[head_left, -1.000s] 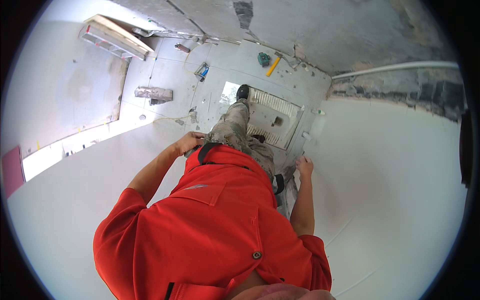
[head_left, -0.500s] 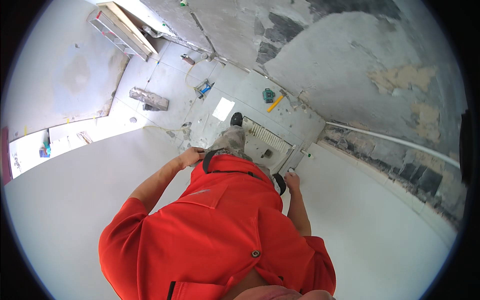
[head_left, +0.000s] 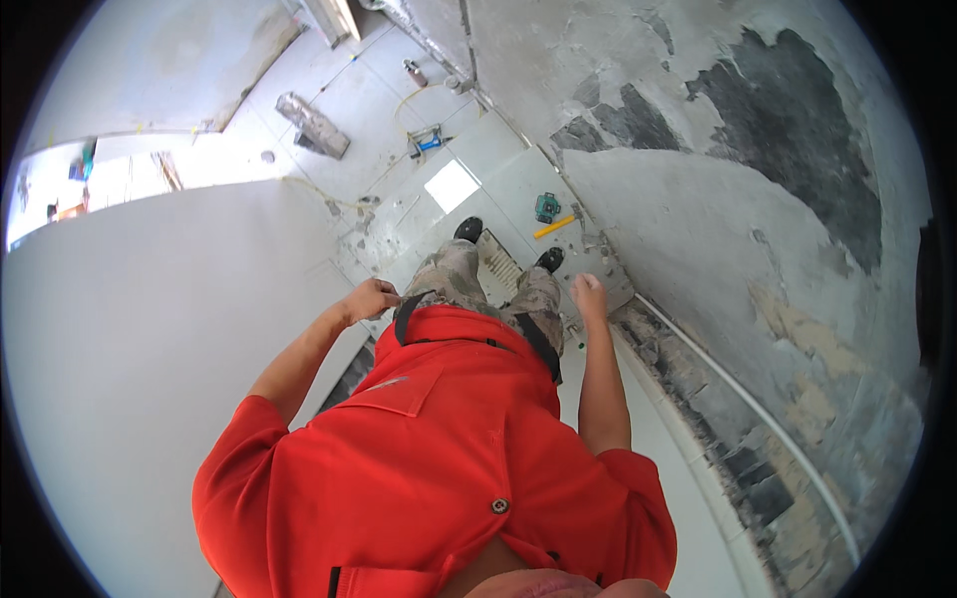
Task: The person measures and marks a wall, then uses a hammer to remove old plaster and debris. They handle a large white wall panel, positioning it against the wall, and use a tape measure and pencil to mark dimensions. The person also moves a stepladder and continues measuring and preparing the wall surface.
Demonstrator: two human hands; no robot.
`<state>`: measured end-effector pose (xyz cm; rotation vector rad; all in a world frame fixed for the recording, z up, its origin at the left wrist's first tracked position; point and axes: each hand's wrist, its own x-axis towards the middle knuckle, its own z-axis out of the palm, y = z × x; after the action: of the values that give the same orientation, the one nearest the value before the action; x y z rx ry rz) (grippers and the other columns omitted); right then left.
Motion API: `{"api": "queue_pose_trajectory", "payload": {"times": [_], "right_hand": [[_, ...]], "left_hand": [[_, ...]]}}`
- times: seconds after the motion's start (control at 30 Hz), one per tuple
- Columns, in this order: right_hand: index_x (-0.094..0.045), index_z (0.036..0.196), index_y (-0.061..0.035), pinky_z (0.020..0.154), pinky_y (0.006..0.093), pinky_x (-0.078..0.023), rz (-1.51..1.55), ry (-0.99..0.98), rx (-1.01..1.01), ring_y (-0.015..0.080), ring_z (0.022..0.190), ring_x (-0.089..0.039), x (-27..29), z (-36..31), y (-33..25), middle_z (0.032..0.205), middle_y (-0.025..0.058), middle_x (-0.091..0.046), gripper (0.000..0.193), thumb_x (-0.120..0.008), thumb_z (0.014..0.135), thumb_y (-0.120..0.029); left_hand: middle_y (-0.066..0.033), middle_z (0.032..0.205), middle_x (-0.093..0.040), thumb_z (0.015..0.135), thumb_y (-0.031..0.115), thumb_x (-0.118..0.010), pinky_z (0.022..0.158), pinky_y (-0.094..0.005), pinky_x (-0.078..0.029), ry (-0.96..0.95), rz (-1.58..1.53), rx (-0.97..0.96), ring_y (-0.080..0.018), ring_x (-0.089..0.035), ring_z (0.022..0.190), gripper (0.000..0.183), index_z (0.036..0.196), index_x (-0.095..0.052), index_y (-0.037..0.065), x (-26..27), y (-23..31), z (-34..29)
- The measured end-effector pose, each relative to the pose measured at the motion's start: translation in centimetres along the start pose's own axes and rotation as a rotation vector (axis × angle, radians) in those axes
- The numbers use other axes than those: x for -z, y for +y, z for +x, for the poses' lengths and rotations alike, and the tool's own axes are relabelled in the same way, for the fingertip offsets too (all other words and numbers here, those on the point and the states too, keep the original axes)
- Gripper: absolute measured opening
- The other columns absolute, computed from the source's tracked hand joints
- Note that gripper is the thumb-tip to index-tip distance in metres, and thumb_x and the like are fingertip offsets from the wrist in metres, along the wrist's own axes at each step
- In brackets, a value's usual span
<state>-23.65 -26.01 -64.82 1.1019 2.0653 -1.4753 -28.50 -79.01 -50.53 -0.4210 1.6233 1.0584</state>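
My left hand point(head_left: 372, 299) is beside my left hip, its fingers curled with their tips against or just beside the camouflage trousers point(head_left: 446, 271). Whether it pinches cloth or something small cannot be made out. On the other side, my right hand point(head_left: 589, 295) is held out in front of my right hip, apart from the trousers. Its fingers are bent closed, with a small pale patch at the fingertips too blurred to name. Black straps hang at both sides below the red jacket point(head_left: 449, 419). My black shoes point(head_left: 469, 229) stand on either side of a ribbed pale floor pan point(head_left: 498, 261).
Ahead on the tiles lie a green laser level point(head_left: 547, 207), a yellow bar point(head_left: 554, 227), a blue-handled tool point(head_left: 429, 142) and a rough block point(head_left: 314, 127). A white pipe point(head_left: 758, 411) runs along the stripped wall point(head_left: 698, 189) at right. A low white wall point(head_left: 169, 329) stands left.
My right hand has risen and moved forward, away from the hip. My right shoe has come into view beside the pan. The view has turned and shifted toward the right wall.
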Motion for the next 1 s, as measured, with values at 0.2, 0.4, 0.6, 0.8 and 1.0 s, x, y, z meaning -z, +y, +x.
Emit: {"api": "queue_pose_trajectory", "payload": {"times": [0.2, 0.4, 0.6, 0.8, 1.0], "right_hand": [[-0.073, 0.114, 0.0001, 0.074, 0.0321, -0.055, -0.45, -0.24, 0.09, 0.0161, 0.086, -0.073, 0.9, 9.0, -0.4, 0.095, 0.0085, -0.076, 0.036, -0.063, 0.097, -0.03], [-0.074, 0.117, -0.0017, 0.095, 0.0483, -0.054, -0.887, -0.47, 0.182, 0.0408, 0.109, -0.07, 1.5, 17.1, -0.5, 0.115, 0.0219, -0.075, 0.041, -0.067, 0.092, -0.034], [-0.073, 0.122, -0.0016, 0.097, 0.045, -0.054, -1.041, -0.411, 0.189, 0.0371, 0.113, -0.071, -3.8, 27.2, 2.9, 0.119, 0.0197, -0.076, 0.052, -0.068, 0.091, -0.043], [-0.048, 0.144, 0.0127, 0.109, 0.0459, -0.048, -0.933, -0.257, -0.031, 0.0435, 0.134, -0.057, -14.5, 40.9, 12.0, 0.147, 0.0328, -0.055, 0.096, -0.078, 0.081, -0.053], [-0.037, 0.14, 0.0177, 0.104, 0.0461, -0.051, -0.749, 0.081, -0.122, 0.0405, 0.131, -0.058, -24.4, 51.1, 20.9, 0.138, 0.0354, -0.057, 0.116, -0.092, 0.068, -0.055]], "left_hand": [[-0.001, 0.075, -0.06, 0.093, 0.014, -0.066, 0.054, -0.0278, -0.047, 0.238, -0.796, -0.015, -0.0113, -0.058, 0.065, 0.013, 0.103, -0.069, 0.007, -7.1, 0.0, -2.1], [-0.0039, 0.082, -0.063, 0.096, 0.009, -0.064, 0.066, -0.0308, -0.054, 0.198, -1.284, -0.083, -0.0156, -0.062, 0.075, 0.019, 0.114, -0.066, 0.003, -14.8, 1.4, 0.5], [-0.0028, 0.081, -0.061, 0.1, 0.017, -0.065, 0.067, -0.0292, -0.052, -0.04, -1.249, 0.043, -0.0146, -0.061, 0.074, 0.021, 0.115, -0.068, 0.002, -16.9, -1.0, 15.0], [-0.0022, 0.08, -0.063, 0.103, 0.021, -0.063, 0.069, -0.0296, -0.05, -0.069, -1.07, 0.076, -0.0125, -0.06, 0.074, 0.027, 0.119, -0.07, 0.001, -19.6, -2.2, 37.0], [-0.0011, 0.063, -0.058, 0.107, 0.033, -0.059, 0.065, -0.0297, -0.049, -0.226, -1.173, 0.173, -0.0125, -0.058, 0.066, 0.038, 0.114, -0.071, -0.002, -21.3, -5.0, 47.6]]}}
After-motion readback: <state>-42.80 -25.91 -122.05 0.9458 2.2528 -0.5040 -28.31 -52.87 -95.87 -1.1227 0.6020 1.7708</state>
